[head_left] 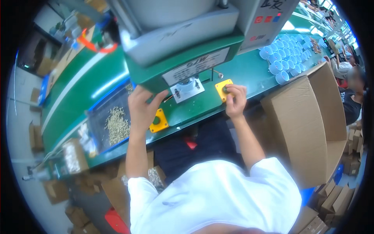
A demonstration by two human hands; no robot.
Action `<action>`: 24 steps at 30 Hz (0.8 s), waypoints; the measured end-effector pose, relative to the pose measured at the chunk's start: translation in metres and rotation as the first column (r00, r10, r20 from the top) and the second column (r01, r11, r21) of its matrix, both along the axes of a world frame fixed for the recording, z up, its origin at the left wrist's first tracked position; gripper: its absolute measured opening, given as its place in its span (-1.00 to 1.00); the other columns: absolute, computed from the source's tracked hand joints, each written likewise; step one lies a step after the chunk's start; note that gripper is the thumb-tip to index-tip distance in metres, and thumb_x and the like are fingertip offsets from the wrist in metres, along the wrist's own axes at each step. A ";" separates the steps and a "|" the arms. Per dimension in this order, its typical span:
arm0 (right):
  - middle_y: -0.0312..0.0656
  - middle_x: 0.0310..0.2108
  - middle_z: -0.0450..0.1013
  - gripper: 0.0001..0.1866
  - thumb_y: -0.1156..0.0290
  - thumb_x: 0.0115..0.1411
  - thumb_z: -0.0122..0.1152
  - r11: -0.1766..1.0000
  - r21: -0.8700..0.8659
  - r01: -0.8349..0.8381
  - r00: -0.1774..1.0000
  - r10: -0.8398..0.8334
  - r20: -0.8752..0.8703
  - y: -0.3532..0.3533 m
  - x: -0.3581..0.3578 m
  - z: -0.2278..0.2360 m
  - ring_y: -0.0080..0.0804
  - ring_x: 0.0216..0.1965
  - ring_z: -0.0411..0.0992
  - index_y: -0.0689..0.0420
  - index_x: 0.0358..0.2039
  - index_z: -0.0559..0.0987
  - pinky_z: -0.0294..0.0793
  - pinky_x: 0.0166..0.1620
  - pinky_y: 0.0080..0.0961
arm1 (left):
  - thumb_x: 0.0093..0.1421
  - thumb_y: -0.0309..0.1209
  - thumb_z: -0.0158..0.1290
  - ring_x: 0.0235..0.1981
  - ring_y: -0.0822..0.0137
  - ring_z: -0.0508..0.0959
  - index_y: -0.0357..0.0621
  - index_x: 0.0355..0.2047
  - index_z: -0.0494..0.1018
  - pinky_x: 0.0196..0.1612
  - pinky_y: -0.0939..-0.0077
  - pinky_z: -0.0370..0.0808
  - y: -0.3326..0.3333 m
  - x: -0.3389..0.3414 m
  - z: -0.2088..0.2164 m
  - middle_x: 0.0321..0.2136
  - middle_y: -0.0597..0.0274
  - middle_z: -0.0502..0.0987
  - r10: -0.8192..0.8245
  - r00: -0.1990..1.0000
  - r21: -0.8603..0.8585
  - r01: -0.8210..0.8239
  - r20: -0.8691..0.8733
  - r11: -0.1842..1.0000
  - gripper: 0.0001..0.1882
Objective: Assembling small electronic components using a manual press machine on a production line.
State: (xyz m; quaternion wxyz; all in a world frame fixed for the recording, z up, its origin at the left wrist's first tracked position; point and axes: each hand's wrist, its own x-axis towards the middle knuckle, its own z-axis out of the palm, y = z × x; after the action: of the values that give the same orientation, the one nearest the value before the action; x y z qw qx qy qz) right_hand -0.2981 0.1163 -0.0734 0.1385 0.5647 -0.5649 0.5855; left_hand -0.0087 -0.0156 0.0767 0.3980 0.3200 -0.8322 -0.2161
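My right hand [237,100] has its fingers curled over the green push button [225,89] of a yellow button box [221,96] on the green workbench. To the left, my left hand [142,106] is raised beside the machine's green head [156,76]. Its thumb and fingers are apart, though some fingertips are hidden. Just below it sits another yellow button box [160,125] with a green button. Between my hands, a pale metal plate [191,93] lies under the head, bearing a light blue cup [186,86] partly covered by the machine.
Many light blue cups [281,78] stand at the right of the bench. A blue-edged tray [97,128] with small brass-coloured parts [118,125] is at the left. A large open cardboard box [298,124] stands close by my right arm. People are at the far right.
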 end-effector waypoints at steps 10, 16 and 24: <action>-0.09 -0.09 0.62 -0.71 0.57 0.18 0.16 0.998 -0.040 -0.054 0.992 0.058 0.113 0.001 0.005 -0.007 -0.14 -0.08 0.45 0.22 -0.06 0.53 0.46 0.03 -0.31 | 0.18 -0.44 0.38 -0.32 0.43 0.61 -0.15 -0.10 0.69 -0.20 0.54 0.58 -0.044 -0.032 0.014 -0.28 0.22 0.72 -0.227 0.972 0.144 0.216 0.066 0.966 -0.73; -0.09 -0.09 0.62 -0.71 0.59 0.16 0.16 0.998 -0.036 -0.046 0.992 0.050 0.120 0.001 0.007 -0.004 -0.14 -0.08 0.46 0.22 -0.08 0.54 0.47 0.04 -0.31 | 0.17 -0.33 0.39 -0.32 0.38 0.63 -0.14 -0.18 0.71 -0.18 0.47 0.59 -0.042 -0.051 0.023 -0.30 0.22 0.72 -0.300 0.929 0.153 0.271 0.218 0.950 -0.75; -0.08 -0.11 0.62 -0.74 0.57 0.17 0.15 0.998 -0.044 -0.037 0.993 0.042 0.111 -0.004 0.002 -0.008 -0.14 -0.08 0.46 0.22 -0.10 0.53 0.47 0.03 -0.29 | 0.16 -0.25 0.38 -0.30 0.38 0.63 -0.12 -0.22 0.72 -0.16 0.43 0.58 -0.053 -0.056 0.011 -0.32 0.24 0.72 -0.212 0.911 0.142 0.171 0.354 0.975 -0.75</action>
State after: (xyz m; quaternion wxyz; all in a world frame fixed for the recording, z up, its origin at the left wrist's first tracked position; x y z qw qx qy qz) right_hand -0.2959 0.1122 -0.0818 0.1068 0.5389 -0.5481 0.6307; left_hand -0.0648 -0.0686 0.0873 0.1945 0.2925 -0.9062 -0.2353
